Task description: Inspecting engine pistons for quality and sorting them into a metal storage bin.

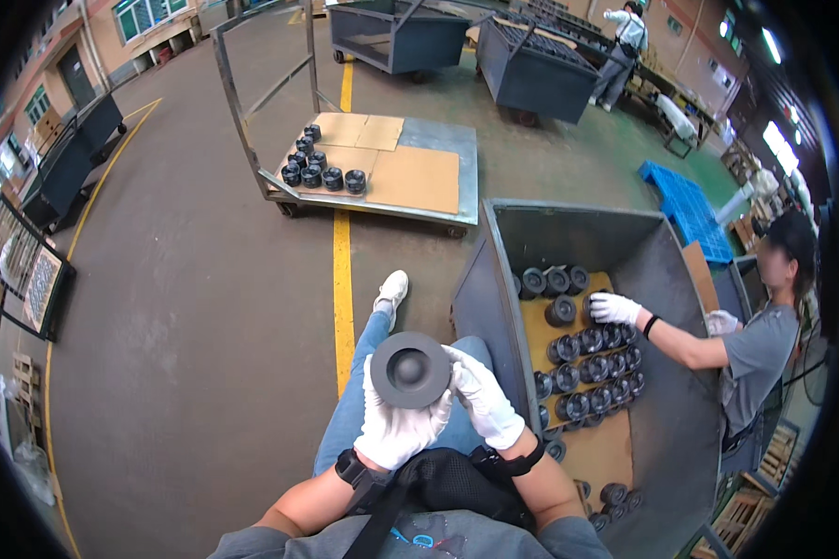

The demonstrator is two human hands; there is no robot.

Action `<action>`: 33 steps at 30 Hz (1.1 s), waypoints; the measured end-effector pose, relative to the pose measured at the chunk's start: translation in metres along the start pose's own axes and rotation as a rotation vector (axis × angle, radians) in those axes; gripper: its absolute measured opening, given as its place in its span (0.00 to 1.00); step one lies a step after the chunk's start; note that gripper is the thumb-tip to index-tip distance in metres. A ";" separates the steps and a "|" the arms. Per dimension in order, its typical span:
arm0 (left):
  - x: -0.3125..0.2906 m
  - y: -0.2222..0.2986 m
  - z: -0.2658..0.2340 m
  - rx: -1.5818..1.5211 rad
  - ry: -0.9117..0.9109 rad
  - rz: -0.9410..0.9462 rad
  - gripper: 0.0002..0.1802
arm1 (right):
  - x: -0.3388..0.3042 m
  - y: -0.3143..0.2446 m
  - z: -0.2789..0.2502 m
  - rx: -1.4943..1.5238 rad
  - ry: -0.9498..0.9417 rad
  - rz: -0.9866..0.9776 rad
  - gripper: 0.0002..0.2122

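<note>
A dark grey piston (411, 371) is held up in front of my body, its round crown with a domed bowl facing up toward me. My left hand (396, 430), in a white glove, grips it from below and the left; the fingertips behind it are hidden. Against its right edge, my gloved right hand (485, 399) closes with thumb and fingers. Just to the right stands a deep grey metal bin (615, 219) with rows of similar pistons (595, 370) on brown cardboard. A co-worker's gloved hand (613, 307) reaches in and touches one of them.
Ahead is a flat trolley (457, 168) with a metal handle, carrying cardboard and several pistons (334, 178). A co-worker (764, 335) stands at the bin's right side. Larger carts (536, 79), a blue pallet (688, 210) and another person (622, 56) are farther off.
</note>
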State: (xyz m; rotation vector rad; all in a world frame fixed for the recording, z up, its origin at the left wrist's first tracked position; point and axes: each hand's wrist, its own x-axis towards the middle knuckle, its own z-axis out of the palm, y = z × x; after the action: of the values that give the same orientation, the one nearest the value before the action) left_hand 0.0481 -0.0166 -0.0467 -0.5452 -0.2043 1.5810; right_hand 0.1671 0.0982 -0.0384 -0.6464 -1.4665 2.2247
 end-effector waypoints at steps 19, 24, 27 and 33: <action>-0.001 0.005 0.005 0.074 -0.050 -0.173 0.46 | -0.005 -0.013 -0.002 -0.076 0.066 -0.142 0.31; 0.000 0.002 -0.002 -0.041 -0.063 -0.208 0.44 | -0.006 -0.023 0.003 -0.042 0.161 -0.003 0.26; 0.001 0.001 -0.005 -0.045 -0.057 -0.189 0.42 | -0.008 -0.016 0.001 -0.095 0.178 -0.066 0.28; -0.008 0.013 0.021 1.420 -0.156 -0.055 0.39 | -0.012 -0.050 0.013 -0.931 0.013 -0.828 0.37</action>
State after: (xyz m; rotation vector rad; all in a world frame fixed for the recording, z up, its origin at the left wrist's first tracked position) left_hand 0.0269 -0.0220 -0.0327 0.6834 0.7528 1.3255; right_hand 0.1731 0.1008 0.0142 -0.1945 -2.2071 0.8687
